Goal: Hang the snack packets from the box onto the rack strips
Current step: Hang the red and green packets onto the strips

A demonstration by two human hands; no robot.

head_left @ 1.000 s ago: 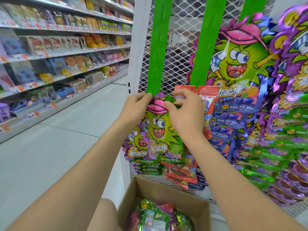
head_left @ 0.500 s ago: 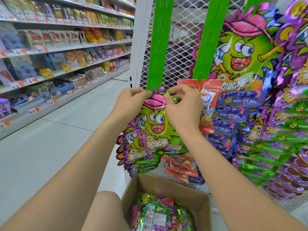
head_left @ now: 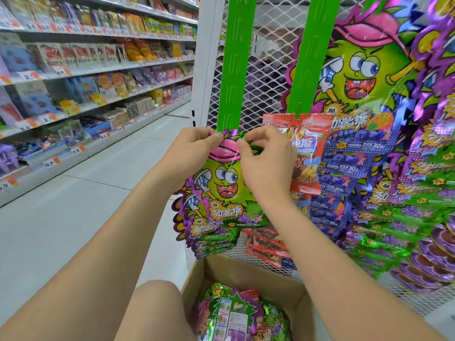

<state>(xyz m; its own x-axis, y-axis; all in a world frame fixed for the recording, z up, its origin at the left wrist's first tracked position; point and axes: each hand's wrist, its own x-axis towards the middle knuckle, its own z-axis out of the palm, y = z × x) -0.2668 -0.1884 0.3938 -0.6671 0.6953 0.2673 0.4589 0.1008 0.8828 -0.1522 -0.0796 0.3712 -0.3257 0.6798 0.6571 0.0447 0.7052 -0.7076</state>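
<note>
Green snack packet (head_left: 227, 190) at foot of left green strip (head_left: 234, 70) — top edge pinched by left hand (head_left: 190, 153) and right hand (head_left: 267, 163), fingers curled; hooked on or not, can't tell — box (head_left: 248, 274) below holds more packets

Diffuse, bright shop light fell evenly across the scene, leaving only a soft shade inside the brown cardboard box (head_left: 246, 269) and a dull sheen on the pale tiled floor (head_left: 86, 205). Glare sparkled on the shiny purple and green foil packets (head_left: 423, 183) hanging at right, whereas the glossy green cartoon-printed snack packet (head_left: 226, 190) at centre was sharp. The stocked white shop shelves (head_left: 73, 70) at left were blurred, and wide-angle distortion slanted the bright green plastic rack strips (head_left: 235, 70) toward the edges.
</note>
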